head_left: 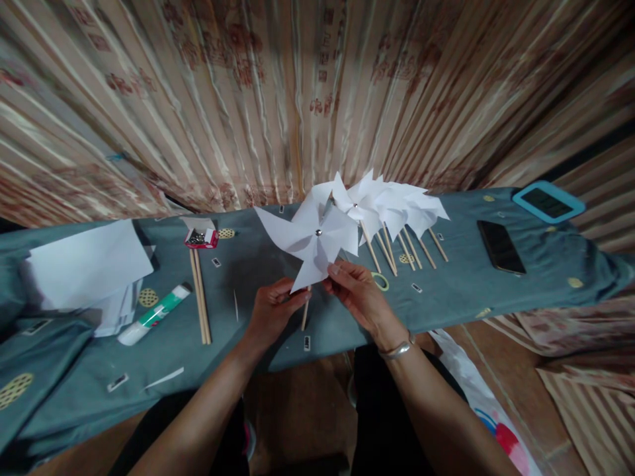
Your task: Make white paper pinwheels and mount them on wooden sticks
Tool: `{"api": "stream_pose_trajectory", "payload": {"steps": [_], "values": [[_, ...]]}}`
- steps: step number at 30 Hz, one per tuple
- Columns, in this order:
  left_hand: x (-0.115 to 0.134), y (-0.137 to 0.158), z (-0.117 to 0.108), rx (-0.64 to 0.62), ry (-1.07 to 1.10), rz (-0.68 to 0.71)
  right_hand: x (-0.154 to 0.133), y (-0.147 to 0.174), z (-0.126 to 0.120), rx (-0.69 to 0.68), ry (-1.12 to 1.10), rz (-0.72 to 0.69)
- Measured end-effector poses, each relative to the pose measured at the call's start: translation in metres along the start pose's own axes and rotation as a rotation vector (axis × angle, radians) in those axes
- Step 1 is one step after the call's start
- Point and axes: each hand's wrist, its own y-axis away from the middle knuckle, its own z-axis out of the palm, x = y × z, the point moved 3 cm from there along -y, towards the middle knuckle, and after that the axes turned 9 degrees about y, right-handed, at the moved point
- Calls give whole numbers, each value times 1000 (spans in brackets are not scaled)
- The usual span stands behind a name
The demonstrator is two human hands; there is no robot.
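Note:
A white paper pinwheel (317, 248) with a shiny pin at its centre is held up over the front of the table. My left hand (278, 307) is closed around its wooden stick (305, 314), just below the paper. The fingers of my right hand (357, 294) pinch the lower right blade of the same pinwheel. Behind it and to the right lie several other white pinwheels (391, 201) in an overlapping row, their sticks pointing toward me.
On the cloth-covered table (238, 271) are white paper sheets (94, 261), a glue stick (153, 315), loose wooden sticks (200, 297) and a red box of pins (201, 237). Scissors (380, 281) show partly behind my right hand. A black phone (501, 246) and a blue-framed tablet (548, 201) lie right.

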Motion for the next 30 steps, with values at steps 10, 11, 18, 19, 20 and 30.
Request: {"api": "stream_pose_trajectory", "payload": {"steps": [10, 11, 18, 19, 20, 30], "values": [[2, -2, -2, 51, 20, -45, -10, 8, -2, 16, 318, -70], [3, -2, -3, 68, 15, -48, -12, 9, -5, 23, 327, -79], [3, -2, -2, 88, 41, -69, -33, 7, -44, 414, 177, -289], [2, -1, -2, 81, 43, -68, -34, 6, -48, 475, 177, -329], [2, -1, -1, 73, 44, -69, -35, 5, -50, 512, 191, -359], [6, 0, -2, 71, 7, -68, -24, -2, -36, 438, 222, -271]]}}
